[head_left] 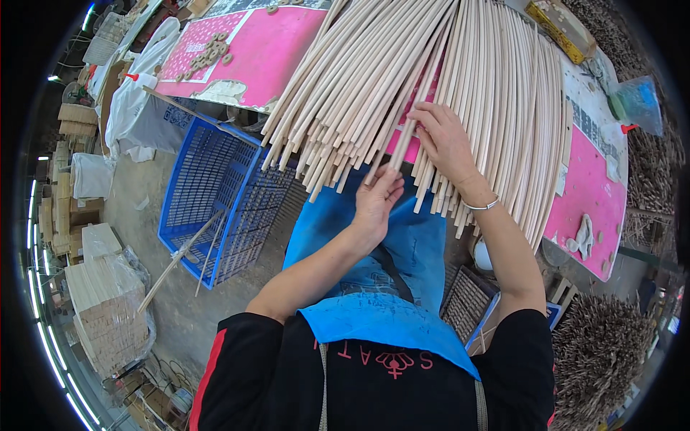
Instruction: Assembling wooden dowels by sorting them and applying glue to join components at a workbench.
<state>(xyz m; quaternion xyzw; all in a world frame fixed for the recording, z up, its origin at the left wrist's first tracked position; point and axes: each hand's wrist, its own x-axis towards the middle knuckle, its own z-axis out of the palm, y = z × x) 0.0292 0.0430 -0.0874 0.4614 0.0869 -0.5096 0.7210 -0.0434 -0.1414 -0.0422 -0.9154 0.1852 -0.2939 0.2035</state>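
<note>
Long, thin, pale wooden rods (pixel 359 93) lie in a wide fanned layer on the table, their near ends sticking out past its front edge. A gap splits them into a left pile and a right row. In that gap my left hand (pixel 379 202) is closed around the near end of a few rods (pixel 400 147). Farther up the same rods, my right hand (pixel 445 140) has its fingers bent around them, with a bracelet on that wrist. Exactly how many rods I hold cannot be made out.
The pink-topped table (pixel 280 43) carries several small round discs (pixel 214 52) at left. A blue plastic basket (pixel 215 194) stands on the floor below, with sticks across it. At right are a crumpled glove (pixel 583 235), a yellow box (pixel 560 29) and a big stack of dark-ended rods (pixel 604 359).
</note>
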